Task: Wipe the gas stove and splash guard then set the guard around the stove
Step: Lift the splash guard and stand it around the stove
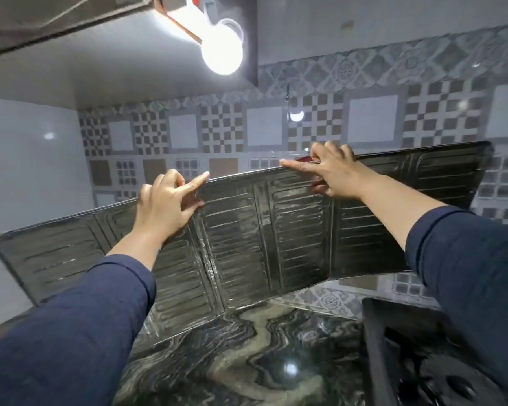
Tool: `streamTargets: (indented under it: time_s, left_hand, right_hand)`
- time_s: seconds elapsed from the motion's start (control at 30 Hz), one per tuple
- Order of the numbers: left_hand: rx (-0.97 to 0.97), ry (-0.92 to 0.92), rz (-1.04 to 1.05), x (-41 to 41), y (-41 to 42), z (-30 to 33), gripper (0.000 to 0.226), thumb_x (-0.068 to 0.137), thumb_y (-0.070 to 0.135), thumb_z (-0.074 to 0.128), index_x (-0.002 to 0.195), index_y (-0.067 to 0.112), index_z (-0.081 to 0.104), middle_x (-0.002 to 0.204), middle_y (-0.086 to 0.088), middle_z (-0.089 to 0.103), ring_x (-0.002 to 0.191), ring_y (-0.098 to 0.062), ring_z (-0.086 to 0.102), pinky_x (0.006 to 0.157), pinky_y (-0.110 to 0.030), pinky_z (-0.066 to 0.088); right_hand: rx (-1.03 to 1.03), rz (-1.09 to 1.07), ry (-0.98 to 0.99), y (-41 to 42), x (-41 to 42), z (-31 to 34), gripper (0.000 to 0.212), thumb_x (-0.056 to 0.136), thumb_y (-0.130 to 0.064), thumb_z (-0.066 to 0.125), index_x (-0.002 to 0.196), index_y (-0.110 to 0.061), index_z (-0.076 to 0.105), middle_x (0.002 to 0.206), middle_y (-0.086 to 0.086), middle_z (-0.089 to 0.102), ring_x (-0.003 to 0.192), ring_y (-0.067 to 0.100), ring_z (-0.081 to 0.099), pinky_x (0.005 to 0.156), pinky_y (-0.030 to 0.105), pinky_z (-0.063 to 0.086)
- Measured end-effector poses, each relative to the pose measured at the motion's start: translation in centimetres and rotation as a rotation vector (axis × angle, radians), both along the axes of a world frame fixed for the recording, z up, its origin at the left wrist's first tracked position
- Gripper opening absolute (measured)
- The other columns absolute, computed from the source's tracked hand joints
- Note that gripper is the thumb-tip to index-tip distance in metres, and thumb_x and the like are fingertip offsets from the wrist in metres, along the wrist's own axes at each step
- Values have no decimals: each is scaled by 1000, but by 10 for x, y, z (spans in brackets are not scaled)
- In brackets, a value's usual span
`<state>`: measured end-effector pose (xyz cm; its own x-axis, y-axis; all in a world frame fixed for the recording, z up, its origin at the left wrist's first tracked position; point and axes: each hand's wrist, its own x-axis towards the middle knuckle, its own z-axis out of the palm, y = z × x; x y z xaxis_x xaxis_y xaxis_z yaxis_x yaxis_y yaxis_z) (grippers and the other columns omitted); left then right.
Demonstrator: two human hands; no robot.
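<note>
A dark, ribbed metal splash guard (pixel 247 230) of several folding panels stands upright on the marbled black countertop (pixel 247 356), spread wide in front of the tiled wall. My left hand (pixel 166 206) grips its top edge left of centre, index finger stretched along the rim. At the top edge right of centre, my right hand (pixel 332 169) holds on, fingers hooked over the back. The black gas stove (pixel 423 361) lies at the lower right, partly behind my right sleeve, with a burner showing.
Patterned tiles (pixel 264 130) cover the wall behind the guard, and a plain white wall (pixel 27 171) closes the left side. A bright bulb (pixel 222 48) hangs above, under a shelf or hood edge (pixel 41 22). The guard's right wing reaches out above the stove's back.
</note>
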<state>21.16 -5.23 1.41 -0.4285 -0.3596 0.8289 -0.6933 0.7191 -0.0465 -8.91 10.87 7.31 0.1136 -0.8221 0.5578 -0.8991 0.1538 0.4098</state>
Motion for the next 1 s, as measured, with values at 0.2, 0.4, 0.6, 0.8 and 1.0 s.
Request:
streamTargets:
  time_s: [0.2, 0.4, 0.6, 0.8, 1.0]
  left_hand:
    - [-45, -9, -107, -111, 14, 14, 54, 82, 38, 68, 132, 40, 50, 93, -8, 54, 87, -30, 55, 70, -39, 40]
    - [-63, -24, -209, -221, 32, 15, 58, 77, 39, 72, 132, 37, 52, 95, -9, 55, 87, -31, 55, 71, -40, 42]
    - [-83, -61, -263, -325, 31, -5, 59, 80, 44, 67, 136, 39, 48, 102, -11, 55, 93, -33, 53, 73, -40, 41]
    - [-36, -61, -370, -397, 32, -56, 55, 78, 37, 73, 130, 35, 56, 93, -8, 53, 86, -32, 54, 68, -39, 37]
    - [40, -148, -435, -443, 44, -103, 55, 80, 36, 70, 132, 34, 54, 96, -8, 52, 90, -32, 53, 72, -39, 36]
  right_hand:
    - [3, -93, -1, 40, -96, 9, 91, 85, -44, 61, 125, -68, -17, 116, 7, 35, 108, 24, 32, 93, 43, 30]
    - [-4, -183, -24, 81, -187, 10, 90, 83, -46, 62, 124, -69, -15, 118, 7, 36, 112, 26, 32, 97, 45, 28]
    - [12, -318, -5, 110, -268, -12, 87, 84, -46, 61, 128, -63, -12, 136, 13, 32, 123, 30, 31, 104, 48, 26]
    - [53, -375, -75, 124, -332, -72, 85, 86, -47, 59, 129, -65, -13, 121, 9, 33, 111, 27, 30, 96, 46, 29]
    - [78, -422, -142, 143, -367, -128, 84, 87, -45, 59, 133, -63, -9, 116, 7, 32, 106, 25, 28, 91, 44, 28]
